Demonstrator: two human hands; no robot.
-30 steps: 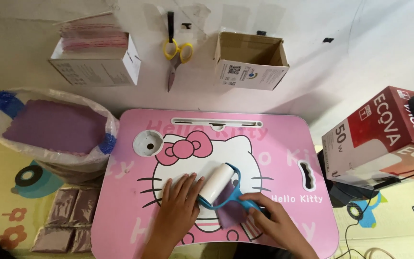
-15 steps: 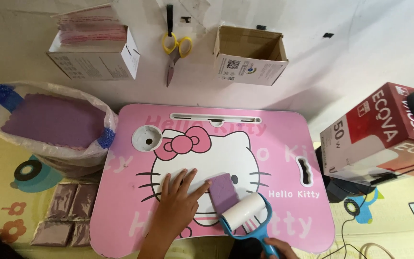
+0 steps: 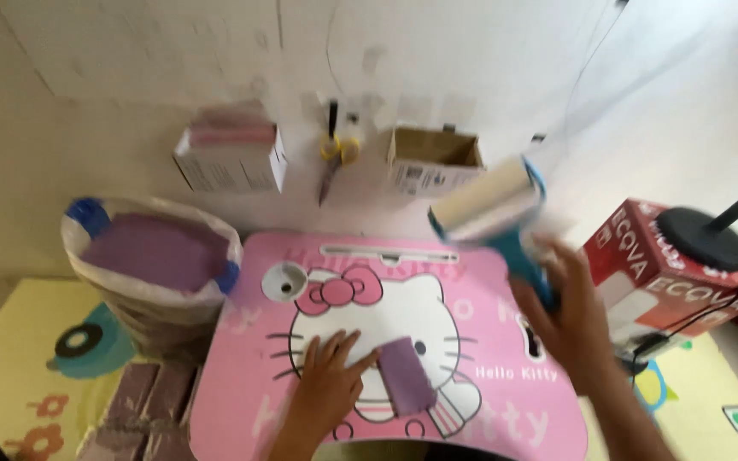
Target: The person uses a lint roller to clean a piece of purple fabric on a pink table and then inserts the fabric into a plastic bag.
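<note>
While motion-blurred, right hand point(image 3: 570, 320) grips lint roller point(image 3: 490, 205) by its blue handle; left hand point(image 3: 326, 384), fingers spread, presses purple cloth point(image 3: 405, 387) onto pink table point(image 3: 489, 341).

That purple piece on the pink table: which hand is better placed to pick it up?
Left, probably. The left hand already rests against the purple piece, while the right hand is raised off to the side, gripping the lint roller.

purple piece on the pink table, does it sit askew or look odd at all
Yes: the purple piece lies slanted across the pink table, pinned at one edge by the left hand. The right hand holds a lint roller up, clear of it.
</note>
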